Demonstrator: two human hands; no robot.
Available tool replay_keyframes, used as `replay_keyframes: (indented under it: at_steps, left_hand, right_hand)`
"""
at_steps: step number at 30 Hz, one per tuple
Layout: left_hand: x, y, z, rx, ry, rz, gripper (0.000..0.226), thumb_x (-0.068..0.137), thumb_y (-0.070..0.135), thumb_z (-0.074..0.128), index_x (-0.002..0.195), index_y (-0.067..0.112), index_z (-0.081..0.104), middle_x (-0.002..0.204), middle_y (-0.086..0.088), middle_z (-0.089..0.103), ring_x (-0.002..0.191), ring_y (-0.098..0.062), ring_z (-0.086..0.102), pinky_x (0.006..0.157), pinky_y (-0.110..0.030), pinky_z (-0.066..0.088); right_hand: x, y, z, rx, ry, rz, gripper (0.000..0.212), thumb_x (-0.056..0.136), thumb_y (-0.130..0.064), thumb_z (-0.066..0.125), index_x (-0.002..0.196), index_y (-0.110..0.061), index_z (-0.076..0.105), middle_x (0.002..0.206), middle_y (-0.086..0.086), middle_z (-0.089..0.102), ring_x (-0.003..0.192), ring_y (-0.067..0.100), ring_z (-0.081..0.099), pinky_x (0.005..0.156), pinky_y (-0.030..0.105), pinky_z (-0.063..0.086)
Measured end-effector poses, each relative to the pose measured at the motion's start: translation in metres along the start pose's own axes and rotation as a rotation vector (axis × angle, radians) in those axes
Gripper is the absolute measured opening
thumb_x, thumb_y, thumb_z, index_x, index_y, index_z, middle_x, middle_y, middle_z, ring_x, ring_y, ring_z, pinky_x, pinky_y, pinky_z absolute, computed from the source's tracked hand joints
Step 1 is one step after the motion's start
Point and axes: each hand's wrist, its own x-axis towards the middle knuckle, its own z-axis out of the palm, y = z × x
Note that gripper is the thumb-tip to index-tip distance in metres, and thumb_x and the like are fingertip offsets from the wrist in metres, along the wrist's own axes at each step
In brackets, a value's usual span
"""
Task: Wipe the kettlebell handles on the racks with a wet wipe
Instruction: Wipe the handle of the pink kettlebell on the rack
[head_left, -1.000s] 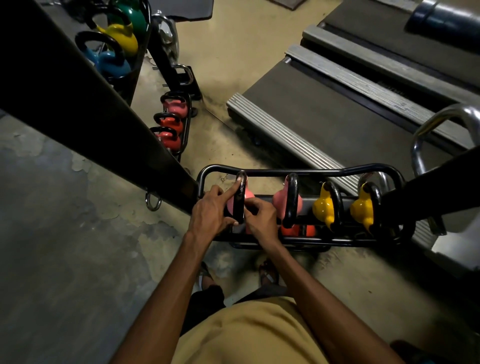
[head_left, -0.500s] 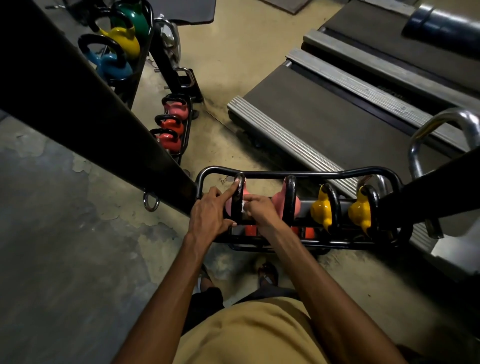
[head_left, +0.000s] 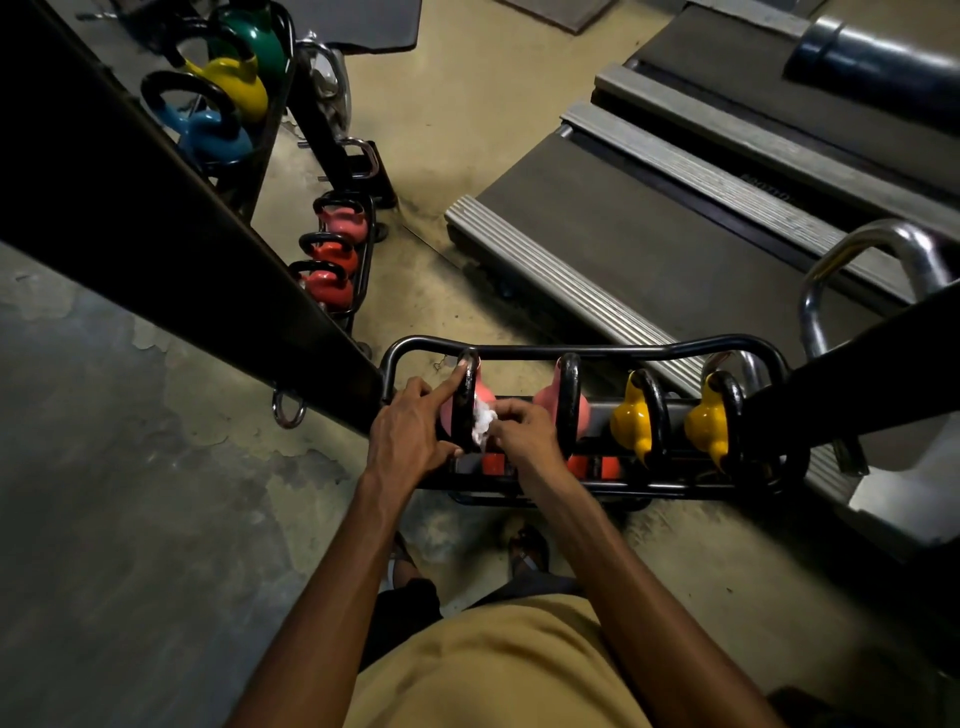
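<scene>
L hand (head_left: 415, 431) grips handle (head_left: 464, 402) of leftmost pink kettlebell (head_left: 487, 389), index along top, thumb at base. R hand (head_left: 524, 431) pinches wet wipe (head_left: 483, 423) against handle's right side. Low floor rack (head_left: 587, 349).

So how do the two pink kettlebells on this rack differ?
The left pink kettlebell is held by the left hand, with the right hand pressing a wipe against it; the right pink kettlebell is untouched. The left one's body is mostly hidden, the right one's shows. Both have black handles, same rack.
</scene>
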Motion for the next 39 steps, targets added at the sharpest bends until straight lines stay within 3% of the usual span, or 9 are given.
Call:
replay_keyframes:
  at_steps: [4, 8, 12, 14, 19, 26, 30, 34, 39]
  left_hand:
    - [-0.002, 0.004, 0.005, 0.054, 0.026, 0.025, 0.119, 0.069, 0.041, 0.088, 0.158, 0.047, 0.009, 0.132, -0.007, 0.044, 0.118, -0.025, 0.052, 0.096, -0.039, 0.048]
    - [-0.012, 0.031, 0.007, 0.113, 0.184, 0.101, 0.115, 0.064, 0.047, 0.089, 0.158, 0.035, 0.025, 0.155, -0.014, 0.031, 0.142, -0.034, 0.034, 0.111, -0.047, 0.037]
    - [-0.025, 0.076, 0.028, -0.002, 0.18, 0.277, 0.098, 0.072, 0.047, 0.085, 0.154, 0.035, 0.032, 0.156, -0.011, 0.033, 0.144, -0.03, 0.032, 0.116, -0.047, 0.033]
    - [-0.029, 0.091, 0.041, 0.029, 0.149, 0.314, 0.098, 0.074, 0.046, 0.083, 0.155, 0.037, 0.027, 0.155, -0.011, 0.035, 0.142, -0.029, 0.035, 0.117, -0.045, 0.032]
    - [-0.025, 0.094, 0.052, 0.028, 0.212, 0.317, 0.089, 0.073, 0.033, 0.085, 0.149, 0.032, 0.038, 0.142, -0.011, 0.047, 0.13, -0.028, 0.047, 0.11, -0.045, 0.043]
    - [-0.022, 0.1, 0.06, -0.031, 0.231, 0.283, 0.08, 0.073, 0.034, 0.086, 0.142, 0.035, 0.043, 0.135, -0.005, 0.05, 0.122, -0.023, 0.051, 0.104, -0.036, 0.044]
    - [-0.018, 0.1, 0.063, -0.062, 0.255, 0.272, 0.073, 0.074, 0.032, 0.085, 0.137, 0.035, 0.049, 0.128, -0.004, 0.052, 0.115, -0.022, 0.053, 0.1, -0.034, 0.046]
    - [-0.017, 0.102, 0.066, -0.086, 0.268, 0.264, 0.066, 0.074, 0.028, 0.084, 0.131, 0.034, 0.051, 0.122, -0.003, 0.055, 0.108, -0.021, 0.054, 0.094, -0.034, 0.046]
    - [-0.017, 0.105, 0.069, -0.086, 0.29, 0.258, 0.063, 0.076, 0.034, 0.083, 0.13, 0.034, 0.052, 0.122, -0.003, 0.056, 0.109, -0.02, 0.053, 0.095, -0.034, 0.045]
  right_hand:
    - [-0.003, -0.026, -0.039, 0.05, 0.142, -0.292, 0.016, 0.088, -0.004, 0.073, 0.088, -0.021, 0.074, 0.087, 0.003, 0.075, 0.078, 0.016, 0.07, 0.071, 0.033, 0.059]
    - [0.018, -0.038, -0.087, -0.13, 0.335, -0.53, 0.011, 0.089, -0.003, 0.066, 0.092, -0.01, 0.074, 0.084, 0.005, 0.075, 0.074, 0.01, 0.069, 0.064, 0.019, 0.053]
    - [0.029, -0.024, -0.097, -0.23, 0.299, -0.538, 0.015, 0.086, -0.003, 0.066, 0.09, -0.013, 0.077, 0.086, 0.0, 0.076, 0.08, 0.013, 0.073, 0.071, 0.027, 0.058]
    - [0.025, -0.021, -0.095, -0.236, 0.326, -0.58, 0.017, 0.083, -0.001, 0.064, 0.089, -0.01, 0.077, 0.087, -0.001, 0.076, 0.083, 0.009, 0.072, 0.074, 0.02, 0.056]
    - [0.016, -0.02, -0.091, -0.318, 0.376, -0.683, 0.022, 0.078, 0.004, 0.062, 0.088, -0.008, 0.077, 0.093, 0.001, 0.074, 0.09, 0.006, 0.069, 0.08, 0.022, 0.056]
    - [0.005, -0.009, -0.102, -0.483, 0.301, -0.779, 0.011, 0.088, -0.006, 0.073, 0.098, -0.01, 0.075, 0.099, -0.003, 0.069, 0.094, 0.002, 0.064, 0.079, 0.01, 0.05]
    - [0.012, -0.016, -0.1, -0.474, 0.319, -0.775, 0.015, 0.086, -0.004, 0.072, 0.1, -0.01, 0.073, 0.1, -0.002, 0.068, 0.093, 0.004, 0.065, 0.077, 0.016, 0.054]
    - [0.045, -0.047, -0.098, -0.674, 0.347, -0.634, 0.009, 0.081, -0.012, 0.075, 0.088, -0.013, 0.08, 0.096, 0.004, 0.067, 0.088, 0.012, 0.064, 0.072, 0.002, 0.037]
    - [0.08, -0.096, -0.095, -1.003, 0.196, -0.279, 0.018, 0.072, -0.016, 0.08, 0.088, -0.007, 0.081, 0.083, 0.012, 0.076, 0.082, 0.024, 0.072, 0.071, 0.03, 0.057]
